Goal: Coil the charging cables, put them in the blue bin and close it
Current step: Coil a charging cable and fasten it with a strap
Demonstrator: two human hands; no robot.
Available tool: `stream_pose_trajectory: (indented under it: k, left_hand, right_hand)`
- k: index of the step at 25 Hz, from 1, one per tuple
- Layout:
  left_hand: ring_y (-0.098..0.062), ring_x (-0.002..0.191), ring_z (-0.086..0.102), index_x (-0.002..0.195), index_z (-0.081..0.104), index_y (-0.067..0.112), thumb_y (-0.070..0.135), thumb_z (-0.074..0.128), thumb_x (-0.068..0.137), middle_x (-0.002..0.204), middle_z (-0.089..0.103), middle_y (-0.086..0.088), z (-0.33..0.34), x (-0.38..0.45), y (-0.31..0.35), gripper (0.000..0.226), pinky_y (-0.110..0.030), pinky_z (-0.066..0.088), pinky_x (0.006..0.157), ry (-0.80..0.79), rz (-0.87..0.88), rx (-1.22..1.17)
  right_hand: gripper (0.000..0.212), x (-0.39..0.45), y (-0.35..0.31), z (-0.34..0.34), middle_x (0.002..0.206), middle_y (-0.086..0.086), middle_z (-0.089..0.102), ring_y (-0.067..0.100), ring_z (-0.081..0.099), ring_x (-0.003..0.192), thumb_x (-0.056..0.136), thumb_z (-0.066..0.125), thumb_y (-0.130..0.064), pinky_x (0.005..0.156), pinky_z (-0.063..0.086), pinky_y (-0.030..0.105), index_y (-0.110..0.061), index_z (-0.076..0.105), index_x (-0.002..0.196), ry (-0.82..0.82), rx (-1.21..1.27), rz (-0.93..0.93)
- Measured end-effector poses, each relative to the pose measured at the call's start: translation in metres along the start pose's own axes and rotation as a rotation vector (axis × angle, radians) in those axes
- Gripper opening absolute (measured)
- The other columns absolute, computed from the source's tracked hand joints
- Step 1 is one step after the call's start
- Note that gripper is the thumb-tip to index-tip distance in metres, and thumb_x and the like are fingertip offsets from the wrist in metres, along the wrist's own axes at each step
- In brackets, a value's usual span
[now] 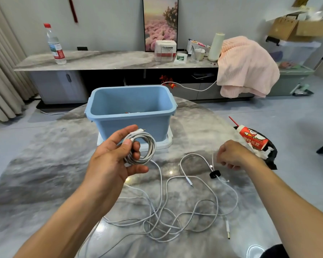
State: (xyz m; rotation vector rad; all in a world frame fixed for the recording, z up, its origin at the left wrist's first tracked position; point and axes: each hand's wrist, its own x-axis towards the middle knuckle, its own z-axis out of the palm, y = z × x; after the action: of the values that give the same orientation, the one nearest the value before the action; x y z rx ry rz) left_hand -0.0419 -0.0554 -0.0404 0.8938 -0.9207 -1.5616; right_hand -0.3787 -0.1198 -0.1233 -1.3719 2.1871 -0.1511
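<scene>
White cable sits wound into a neat coil [141,148] in the person's left hand [112,157], thumb pressing across the loops and fingers curled through the ring, a plug end poking up just above the thumb. A tail runs down from that coil into the loose cables [168,216] sprawled in a tangle over the marble table [35,164], so the winding looks unfinished to me. The right hand [233,155] hovers over the table with fingers loosely curled; something thin and pale stands beside it, a tie perhaps, but I cannot tell whether the fingers actually pinch it. A small black strap [215,174] lies on a cable just below that hand. The blue bin [131,110] stands open right behind the coil, resting on what appears to be its white lid [164,144]. These cords look light, limp and rather slick, so the loops will likely spring apart unless pinched where they cross; the strands on the table are best picked up near a plug [190,182] and drawn out gently, since yanking the tangle would probably tighten it.
</scene>
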Motion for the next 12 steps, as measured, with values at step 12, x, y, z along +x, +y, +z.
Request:
stream_pose_trajectory:
  k: [12]
  left_hand:
    - [-0.015,0.063,0.049,0.122,0.063,0.012,0.004,0.042,0.098,0.075,0.054,-0.006,0.001,0.001,-0.001,0.032,-0.027,0.051,0.047,-0.012,-0.017,-0.003]
  right_hand:
    - [0.016,-0.032,-0.041,-0.018,0.072,0.007,0.07,0.017,0.062,0.071,0.088,0.072,-0.017,0.065,0.05,0.03,-0.001,0.07,0.085,-0.205,0.516,-0.311]
